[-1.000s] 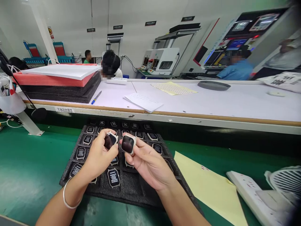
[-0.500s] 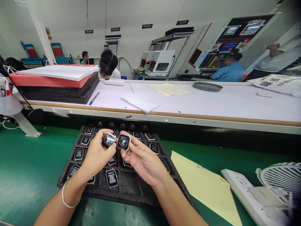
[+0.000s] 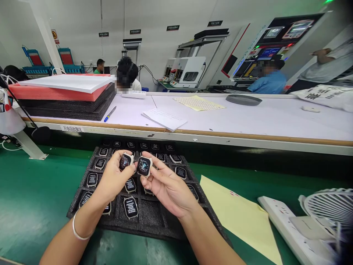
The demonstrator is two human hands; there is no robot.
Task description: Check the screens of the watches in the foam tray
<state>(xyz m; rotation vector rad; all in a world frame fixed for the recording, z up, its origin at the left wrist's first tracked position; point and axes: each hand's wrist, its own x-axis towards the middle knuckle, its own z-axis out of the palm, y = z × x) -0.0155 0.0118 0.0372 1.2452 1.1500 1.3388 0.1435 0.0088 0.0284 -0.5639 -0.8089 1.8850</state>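
My left hand (image 3: 113, 176) is closed around a smartwatch case (image 3: 126, 162) with a lit dial, its thumb along the lower edge. Right beside it, my right hand (image 3: 171, 187) grips a second smartwatch case (image 3: 144, 166) by its sides, and its screen also shows a dial. Neither case has a strap. Beneath both hands lies a black foam tray (image 3: 150, 211) with rows of compartments. Several more watch cases sit in it, such as one near the front (image 3: 130, 207), their screens showing lines of white text. My hands and forearms hide part of the tray.
Right of the tray are a yellow sheet (image 3: 237, 217), a white power strip (image 3: 286, 224) and a small fan (image 3: 328, 209). A raised white shelf (image 3: 248, 117) runs behind, bearing papers (image 3: 164, 118), a pen (image 3: 110, 114) and stacked foam (image 3: 63, 106). Other people are farther back.
My left hand has turned its watch case slightly, and the glare on its screen has shifted. My right hand keeps its hold with hardly any movement.
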